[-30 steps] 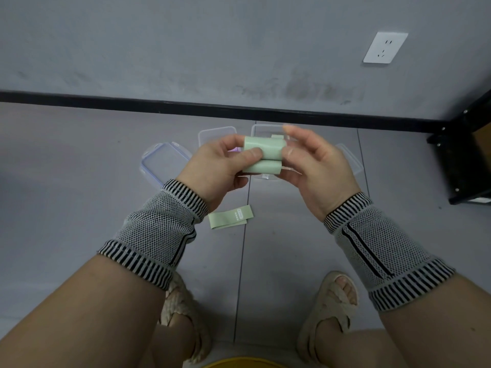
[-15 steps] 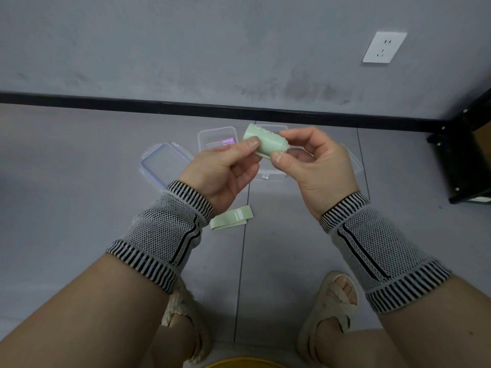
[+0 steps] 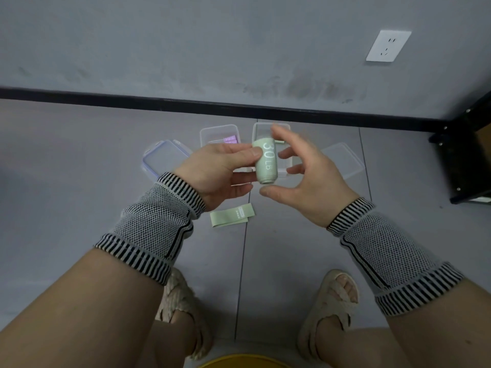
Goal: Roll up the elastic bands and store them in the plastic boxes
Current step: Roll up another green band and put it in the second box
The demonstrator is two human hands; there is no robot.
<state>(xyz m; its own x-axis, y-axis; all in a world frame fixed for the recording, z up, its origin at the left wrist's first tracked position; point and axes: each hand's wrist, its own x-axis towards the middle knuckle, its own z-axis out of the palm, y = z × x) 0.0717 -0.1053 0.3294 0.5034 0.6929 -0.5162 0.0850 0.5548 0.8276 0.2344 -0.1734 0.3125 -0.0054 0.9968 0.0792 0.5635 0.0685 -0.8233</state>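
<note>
Item: rolled elastic band [image 3: 266,161], pale green fabric, wound into a tight upright cylinder; white print "30 Lb" runs along its side; lower end shows the coiled layers; held in the air above the floor, in front of the boxes, at about 12 o'clock from the person's feet.

Left hand [image 3: 220,172]: thumb and fingers pinch the roll from its 9 o'clock side; grasping the roll.

Right hand [image 3: 305,179]: fingers spread and gently curved around the roll's 3 o'clock side, thumb just below the roll's lower end; whether any finger touches the roll cannot be told; not clasped on it.

Second elastic band [image 3: 231,215]: same pale green, folded flat, small white label at one end; lies on the grey floor [image 3: 79,160] at 6 o'clock from the hands.

Plastic boxes: one clear box [image 3: 212,132] at 11 o'clock from the roll, purple bands [image 3: 230,139] inside; another clear box [image 3: 259,128] directly behind the roll, largely hidden by the hands.

Lids: one with a purple-tinted rim [image 3: 159,162] at 9 o'clock from the left hand; one clear lid [image 3: 345,160] at 3 o'clock from the right hand; both flat on the floor.

Both wrists wear striped knit sleeves [image 3: 148,229].
</note>
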